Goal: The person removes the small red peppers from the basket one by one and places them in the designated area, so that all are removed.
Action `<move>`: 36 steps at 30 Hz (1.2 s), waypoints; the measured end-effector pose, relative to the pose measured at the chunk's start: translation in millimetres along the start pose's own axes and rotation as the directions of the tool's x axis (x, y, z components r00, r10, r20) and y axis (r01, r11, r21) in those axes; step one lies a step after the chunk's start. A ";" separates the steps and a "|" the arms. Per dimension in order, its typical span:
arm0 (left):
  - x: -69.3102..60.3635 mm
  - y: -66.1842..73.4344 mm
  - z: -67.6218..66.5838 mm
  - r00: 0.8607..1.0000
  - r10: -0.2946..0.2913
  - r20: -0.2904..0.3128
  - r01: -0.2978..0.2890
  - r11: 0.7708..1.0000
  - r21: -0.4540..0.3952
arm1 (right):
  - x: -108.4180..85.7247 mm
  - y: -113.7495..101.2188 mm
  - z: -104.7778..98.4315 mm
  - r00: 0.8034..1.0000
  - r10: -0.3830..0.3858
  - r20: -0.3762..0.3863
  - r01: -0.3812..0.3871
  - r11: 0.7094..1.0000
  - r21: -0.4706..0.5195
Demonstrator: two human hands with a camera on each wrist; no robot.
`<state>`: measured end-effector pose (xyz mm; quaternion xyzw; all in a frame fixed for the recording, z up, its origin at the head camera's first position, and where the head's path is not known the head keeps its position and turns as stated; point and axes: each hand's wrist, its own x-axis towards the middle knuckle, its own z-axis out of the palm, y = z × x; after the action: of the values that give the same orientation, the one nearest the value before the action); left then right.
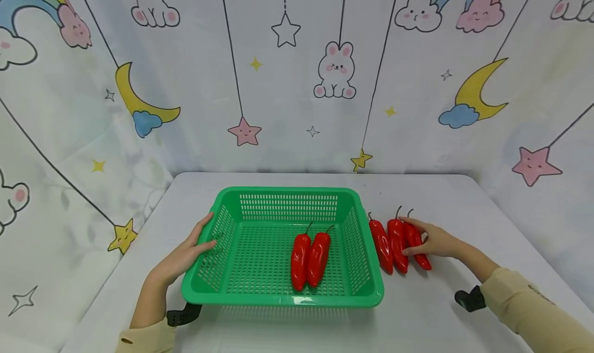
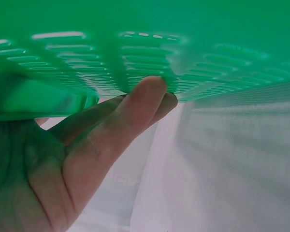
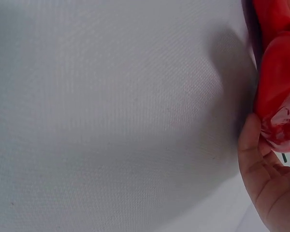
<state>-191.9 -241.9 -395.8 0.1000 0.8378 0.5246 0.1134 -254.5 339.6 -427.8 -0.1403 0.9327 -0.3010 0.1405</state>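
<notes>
A green plastic basket (image 1: 283,299) stands on the table with two red chili peppers (image 1: 300,260) side by side inside it. At its left side my left hand (image 1: 185,255) holds the rim, the thumb lying over the edge. In the left wrist view the thumb (image 2: 140,106) shows against the slotted wall. Three more red peppers lie right of the basket: one by its wall (image 1: 381,245), one in the middle (image 1: 396,239) and one at the right (image 1: 412,233). My right hand (image 1: 433,239) curls over the rightmost pepper, its fingertips reaching the middle one.
The white table (image 1: 445,198) reaches back to a white cloth backdrop (image 1: 287,95) printed with rabbits, moons and stars. Each wrist wears a black camera strap (image 1: 183,316). Green stems point toward the back.
</notes>
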 end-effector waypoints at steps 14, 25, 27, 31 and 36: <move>-1.3 -3.2 0.9 1.000 0.014 0.008 -0.014 1.000 0.005 | 0.4 3.2 1.2 0.999 -0.032 0.033 0.032 0.999 -0.018; 0.7 -3.2 -1.0 0.999 0.028 0.022 -0.028 1.000 0.013 | -0.7 -0.4 -5.3 1.000 -0.027 0.007 0.027 0.998 -0.056; 0.9 -2.7 -0.5 0.999 0.027 0.025 -0.027 1.000 0.010 | -1.4 -0.2 -6.3 1.000 -0.023 -0.001 0.023 0.997 -0.072; 0.3 -2.7 0.2 0.999 0.026 0.026 -0.026 1.000 0.013 | -2.5 -3.0 -7.5 1.000 -0.026 -0.001 0.026 0.997 -0.078; -1.0 -1.5 -0.1 0.999 0.033 0.023 -0.034 0.999 0.010 | -4.8 -7.8 -8.8 1.000 -0.013 -0.011 0.012 0.995 -0.101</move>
<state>-191.0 -243.0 -397.0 0.1207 0.8373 0.5209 0.1138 -251.7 339.8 -415.4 -0.1513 0.9466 -0.2553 0.1259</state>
